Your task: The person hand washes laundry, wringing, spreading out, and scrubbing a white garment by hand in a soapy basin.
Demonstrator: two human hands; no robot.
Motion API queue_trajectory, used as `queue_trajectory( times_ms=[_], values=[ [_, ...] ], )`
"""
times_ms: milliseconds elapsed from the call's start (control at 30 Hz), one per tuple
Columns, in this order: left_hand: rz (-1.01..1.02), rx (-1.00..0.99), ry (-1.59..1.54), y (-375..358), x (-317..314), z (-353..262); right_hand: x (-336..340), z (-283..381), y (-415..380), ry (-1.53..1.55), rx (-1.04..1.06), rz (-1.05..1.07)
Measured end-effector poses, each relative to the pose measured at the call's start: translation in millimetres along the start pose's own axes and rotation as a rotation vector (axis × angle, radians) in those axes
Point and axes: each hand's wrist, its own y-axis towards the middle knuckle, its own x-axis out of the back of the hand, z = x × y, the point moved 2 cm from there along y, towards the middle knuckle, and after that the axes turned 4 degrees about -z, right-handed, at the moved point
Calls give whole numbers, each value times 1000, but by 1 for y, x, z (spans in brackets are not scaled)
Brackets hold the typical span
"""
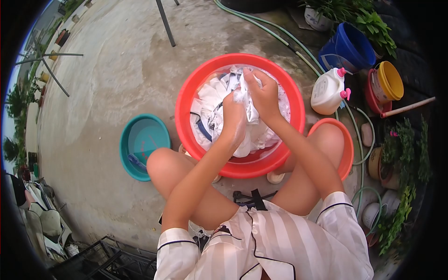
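Both of my hands are over a red basin [184, 116] that stands between my knees. In it lies a heap of wet white clothes [210, 100] with dark trim and suds on it. My left hand [234, 116] is closed on a bunched white garment [252, 112], with foam on the fingers and wrist. My right hand [263, 95] grips the same garment a little farther up and to the right, its thumb pointing up. The two hands are close together, and part of the cloth is hidden between them.
A teal basin [164, 128] with water stands at left, an orange basin [347, 163] by my right knee. At right are a white detergent jug [326, 93] with pink caps, a blue bucket [343, 49], a yellow bucket [391, 80], a hose [298, 53] and potted plants [378, 30].
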Motion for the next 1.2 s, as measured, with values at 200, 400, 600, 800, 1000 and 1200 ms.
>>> queue_trajectory(
  times_ms=[200,400,600,800,1000,1200],
  values=[
    [40,33,-104,15,10,1,-3,11,-23,-56,155,38],
    [56,-19,-103,24,19,0,-11,25,-45,-169,474,255],
    [112,-128,136,7,8,9,1,-6,5,42,-24,-50],
    [53,-39,-191,21,9,-2,-4,15,-29,-119,194,105],
    [130,-39,-24,44,29,8,-9,23,-39,-134,351,178],
    [148,-43,87,3,6,8,-1,-11,4,43,-67,-48]
  ],
)
